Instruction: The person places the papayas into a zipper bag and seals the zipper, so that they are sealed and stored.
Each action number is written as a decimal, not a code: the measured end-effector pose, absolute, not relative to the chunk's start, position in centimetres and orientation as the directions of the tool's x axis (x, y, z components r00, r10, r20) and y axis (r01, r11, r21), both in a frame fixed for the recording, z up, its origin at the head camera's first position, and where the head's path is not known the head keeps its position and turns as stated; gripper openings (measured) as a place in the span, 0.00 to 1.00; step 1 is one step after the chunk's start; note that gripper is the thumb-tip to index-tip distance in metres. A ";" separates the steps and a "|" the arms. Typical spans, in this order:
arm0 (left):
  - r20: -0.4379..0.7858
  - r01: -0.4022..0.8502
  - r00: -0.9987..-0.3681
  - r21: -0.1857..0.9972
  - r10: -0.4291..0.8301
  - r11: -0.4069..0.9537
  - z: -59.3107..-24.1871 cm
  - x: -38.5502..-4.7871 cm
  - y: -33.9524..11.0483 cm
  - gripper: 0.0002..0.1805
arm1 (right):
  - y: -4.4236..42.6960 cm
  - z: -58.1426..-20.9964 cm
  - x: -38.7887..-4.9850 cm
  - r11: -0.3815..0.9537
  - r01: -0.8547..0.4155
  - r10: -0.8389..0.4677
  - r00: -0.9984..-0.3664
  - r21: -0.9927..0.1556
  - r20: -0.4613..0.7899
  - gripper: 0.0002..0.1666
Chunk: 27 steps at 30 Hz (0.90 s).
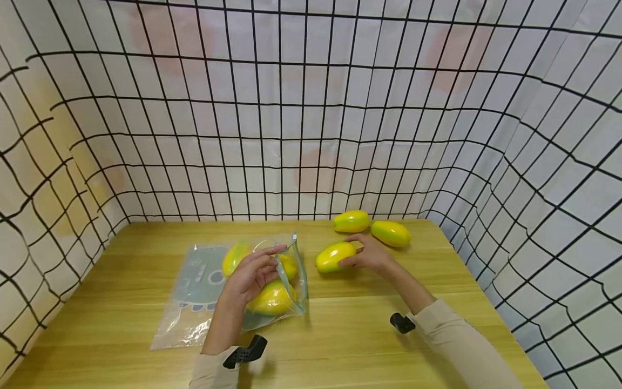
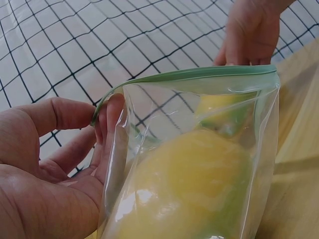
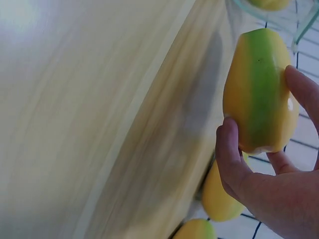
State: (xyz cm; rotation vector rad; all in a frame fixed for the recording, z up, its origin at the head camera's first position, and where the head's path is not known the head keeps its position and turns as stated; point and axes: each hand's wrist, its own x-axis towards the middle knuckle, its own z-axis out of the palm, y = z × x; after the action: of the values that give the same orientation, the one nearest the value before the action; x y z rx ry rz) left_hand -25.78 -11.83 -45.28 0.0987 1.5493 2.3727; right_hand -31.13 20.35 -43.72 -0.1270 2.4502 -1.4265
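Note:
My left hand (image 1: 250, 275) pinches the green rim of a clear zip bag (image 1: 196, 278) at its mouth, thumb and fingers on either side of the edge in the left wrist view. Inside the bag lie three yellow-green papayas, the nearest papaya (image 1: 271, 298) close to the opening. To the right of the mouth, my right hand (image 1: 371, 255) grips another papaya (image 1: 335, 256) by its end. In the right wrist view, fingers and thumb curl round that papaya (image 3: 261, 92), which appears raised off the table.
Two more papayas, one left (image 1: 351, 221) and one right (image 1: 391, 233), lie at the back of the wooden table (image 1: 340, 340), beyond my right hand. A white sheet with a black grid (image 1: 291, 119) encloses the back and sides.

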 end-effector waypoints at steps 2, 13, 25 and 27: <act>-0.112 -0.217 -0.953 0.902 0.283 -0.373 -45.3 -25.8 -11.8 0.25 | 19.9 -43.5 -30.9 0.509 0.061 -0.237 -0.949 -0.858 -0.208 0.49; -0.111 -0.216 -0.953 0.901 0.282 -0.377 -45.2 -25.8 -11.7 0.24 | 18.1 -43.1 -29.4 0.515 0.044 -0.289 -0.931 -0.856 -0.222 0.44; -0.115 -0.220 -0.953 0.898 0.280 -0.381 -45.2 -25.8 -11.7 0.26 | 16.7 -42.8 -27.5 0.548 0.025 -0.326 -0.914 -0.836 -0.241 0.42; -0.110 -0.217 -0.953 0.899 0.284 -0.381 -45.2 -25.8 -11.7 0.26 | 16.5 -42.7 -27.3 0.533 0.021 -0.341 -0.909 -0.846 -0.237 0.42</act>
State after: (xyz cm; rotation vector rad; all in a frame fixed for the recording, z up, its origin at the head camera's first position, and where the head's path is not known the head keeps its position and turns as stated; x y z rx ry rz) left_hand -25.83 -11.74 -45.19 0.0895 1.5380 2.3842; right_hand -27.26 16.51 -42.74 -0.2636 2.4003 -1.3310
